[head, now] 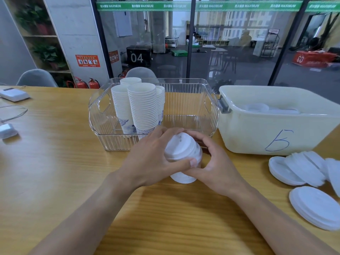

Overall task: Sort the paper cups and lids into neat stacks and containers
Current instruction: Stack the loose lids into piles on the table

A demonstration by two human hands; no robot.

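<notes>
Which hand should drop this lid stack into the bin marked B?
Right hand, probably: both hands grip the lid stack, but the bin sits on the right, so the left hand would cross over.

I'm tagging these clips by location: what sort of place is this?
Probably a gym's office or break room: green "MAXIMUM" banner on the glass wall, numbered black "04" box on the dark floor beyond, and a long wooden table.

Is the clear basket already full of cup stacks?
No, the cup stacks fill only the left part of the clear basket; its right part holds nothing.
</notes>
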